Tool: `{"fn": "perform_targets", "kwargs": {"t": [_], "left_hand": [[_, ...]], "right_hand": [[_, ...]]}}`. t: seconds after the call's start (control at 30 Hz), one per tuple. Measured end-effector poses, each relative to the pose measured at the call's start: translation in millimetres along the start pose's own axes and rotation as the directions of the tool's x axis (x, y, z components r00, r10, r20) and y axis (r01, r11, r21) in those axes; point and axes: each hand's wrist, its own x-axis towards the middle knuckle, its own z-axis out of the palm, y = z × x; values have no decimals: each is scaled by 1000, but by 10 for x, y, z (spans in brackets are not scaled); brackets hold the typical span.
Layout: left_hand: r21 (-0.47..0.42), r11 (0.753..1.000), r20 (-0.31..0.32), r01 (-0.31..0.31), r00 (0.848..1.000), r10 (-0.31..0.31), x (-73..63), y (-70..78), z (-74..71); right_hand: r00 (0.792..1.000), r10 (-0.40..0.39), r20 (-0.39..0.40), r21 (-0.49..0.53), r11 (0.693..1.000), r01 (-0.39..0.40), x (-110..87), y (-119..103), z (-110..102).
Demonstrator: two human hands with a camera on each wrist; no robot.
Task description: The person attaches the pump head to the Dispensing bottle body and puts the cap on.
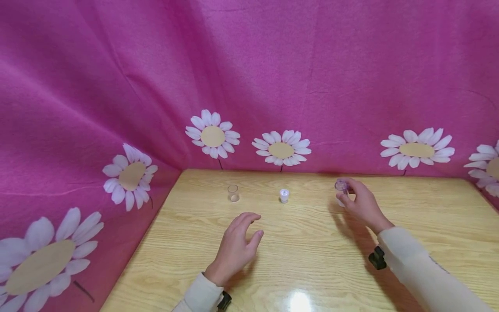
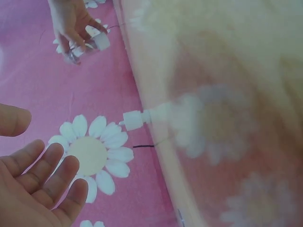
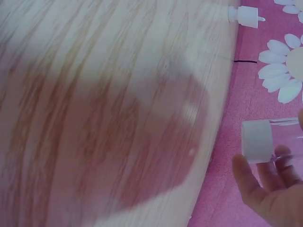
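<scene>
My right hand (image 1: 363,204) grips a small clear container (image 1: 341,187) at the back right of the table. The white cap-like end (image 3: 257,141) of this container faces down to the tabletop; fingers curl round its clear body. My left hand (image 1: 235,247) hangs over the table at front left, fingers spread and slightly bent, with nothing in it. Farther back stand a small clear cup (image 1: 233,193) and, between the two hands, a small white nozzle piece (image 1: 284,196) with a thin tip pointing up (image 2: 133,120).
The wood-grain table (image 1: 296,255) has a glossy top that reflects light. A pink cloth (image 1: 249,65) with white daisies hangs behind it and along its left side. Dark straps (image 1: 377,258) show at both wrists.
</scene>
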Motion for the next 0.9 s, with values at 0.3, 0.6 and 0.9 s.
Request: {"fn": "perform_targets", "kwargs": {"t": [0.3,0.6,0.9], "left_hand": [[-19,999,-22,42,999,-42,40,20,-74],[-23,999,-12,45,999,-45,12,-4,-30],[-5,999,-17,39,999,-39,3,-25,-16]], "right_hand": [[1000,-8,3,-9,1000,8,-19,-30,3],[997,-11,78,-32,999,14,-73,-76,66],[992,-123,31,-64,990,125,-98,-153,125]]}}
